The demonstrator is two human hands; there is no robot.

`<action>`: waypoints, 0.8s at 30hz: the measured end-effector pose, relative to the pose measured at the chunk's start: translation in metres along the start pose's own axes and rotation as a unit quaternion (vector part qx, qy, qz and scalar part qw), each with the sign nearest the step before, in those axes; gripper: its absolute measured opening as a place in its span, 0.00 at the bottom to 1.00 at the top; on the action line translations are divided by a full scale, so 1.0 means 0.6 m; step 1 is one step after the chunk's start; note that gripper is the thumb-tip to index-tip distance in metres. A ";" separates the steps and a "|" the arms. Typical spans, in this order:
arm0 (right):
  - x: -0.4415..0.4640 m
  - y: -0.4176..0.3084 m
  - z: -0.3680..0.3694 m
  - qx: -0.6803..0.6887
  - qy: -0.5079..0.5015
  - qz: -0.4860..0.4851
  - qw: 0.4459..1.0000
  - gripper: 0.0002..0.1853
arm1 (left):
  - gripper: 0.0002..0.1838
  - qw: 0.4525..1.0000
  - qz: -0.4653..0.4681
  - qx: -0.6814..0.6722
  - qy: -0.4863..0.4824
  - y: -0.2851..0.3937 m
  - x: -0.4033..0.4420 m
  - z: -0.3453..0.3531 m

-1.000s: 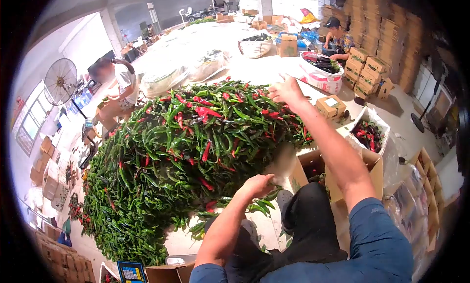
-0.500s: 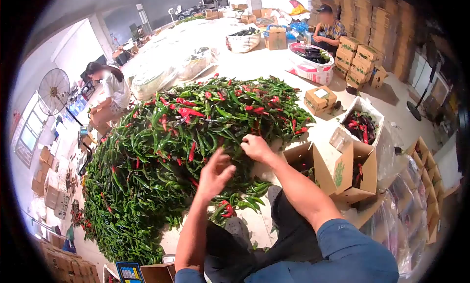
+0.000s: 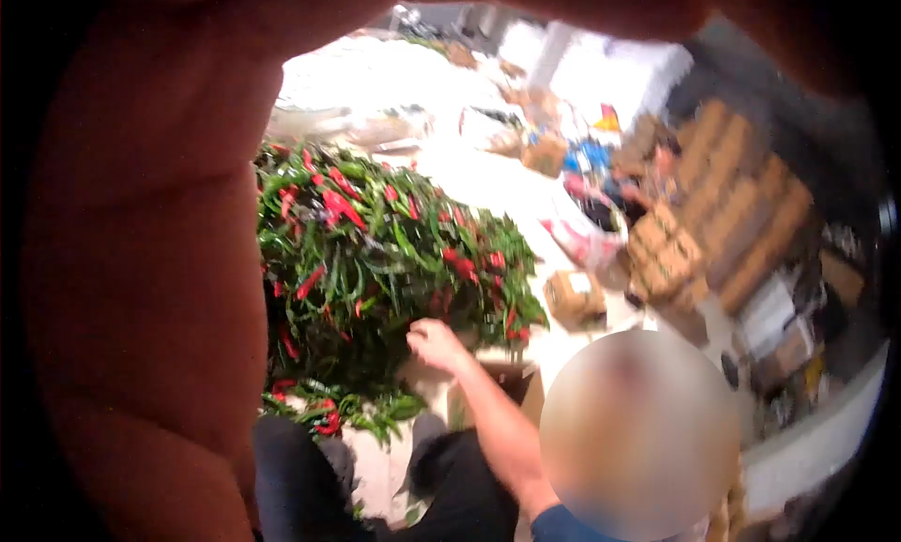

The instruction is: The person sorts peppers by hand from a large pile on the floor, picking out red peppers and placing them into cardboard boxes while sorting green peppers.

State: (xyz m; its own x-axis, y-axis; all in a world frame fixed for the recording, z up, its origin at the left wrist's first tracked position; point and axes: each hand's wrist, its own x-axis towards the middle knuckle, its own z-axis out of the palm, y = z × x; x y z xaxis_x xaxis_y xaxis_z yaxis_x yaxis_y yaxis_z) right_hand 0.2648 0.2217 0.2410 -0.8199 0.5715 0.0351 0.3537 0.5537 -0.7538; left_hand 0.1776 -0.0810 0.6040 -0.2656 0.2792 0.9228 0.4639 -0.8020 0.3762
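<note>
A large, cluttered indoor room, blurred and tilted, with a grey and glaring white far end. Its pale floor (image 3: 483,187) is the working surface, washed out by light beyond the heap. The person's left hand (image 3: 150,260) is so close to the lens that it darkens the left side and top edge; whether it is gripping anything cannot be told.

At centre-left, a broad pile of peppers (image 3: 385,251), mostly green and dotted with red, lies directly on the floor, partly cut off by that hand. At the right, tall brown carton stacks (image 3: 741,204) lean with the tilted view. Dark trousers (image 3: 469,481) show the person's legs at the bottom, and a round blurred patch covers the lower right.

Beyond the heap sit a pink-and-white sack (image 3: 587,237) with dark contents and a whitish sack (image 3: 493,134). Nearer is a carton with a white label (image 3: 574,300). An open box (image 3: 526,384) is partly hidden behind the right forearm. The right hand (image 3: 435,343) is at the pile's lower edge, fingers loosely bent; whether it holds a pepper is too blurred to tell. Loose peppers (image 3: 375,409) lie near the feet.
</note>
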 end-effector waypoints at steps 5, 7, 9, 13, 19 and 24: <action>-0.009 -0.034 -0.019 0.217 -0.107 0.218 0.946 0.15 | 0.54 0.996 -0.041 0.074 0.006 0.015 -0.057 -0.041; -0.017 -0.045 -0.017 0.144 -0.083 0.173 0.971 0.17 | 0.53 0.994 -0.035 0.093 0.050 0.011 -0.098 -0.020; -0.020 -0.040 -0.019 0.126 -0.090 0.157 0.975 0.20 | 0.53 0.987 -0.013 0.120 0.107 0.000 -0.147 0.002; 0.073 0.100 -0.030 -0.090 -0.102 -0.062 0.989 0.29 | 0.52 0.965 -0.021 0.136 0.225 0.012 -0.206 -0.043; 0.002 -0.018 -0.051 0.201 -0.068 0.202 0.956 0.24 | 0.51 0.951 -0.112 0.181 0.223 -0.039 -0.267 -0.201; 0.014 -0.084 -0.028 0.136 -0.035 0.190 0.972 0.27 | 0.50 0.955 -0.132 0.183 0.194 -0.098 -0.279 -0.213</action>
State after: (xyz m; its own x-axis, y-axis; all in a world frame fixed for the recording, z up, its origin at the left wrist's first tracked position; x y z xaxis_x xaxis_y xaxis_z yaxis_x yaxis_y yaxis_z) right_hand 0.2473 0.2087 0.2901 -0.6850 0.6557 -0.3174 0.5127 0.1244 -0.8495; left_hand 0.0868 -0.1476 0.4169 -0.6744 0.1731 0.7178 0.5827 -0.4722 0.6614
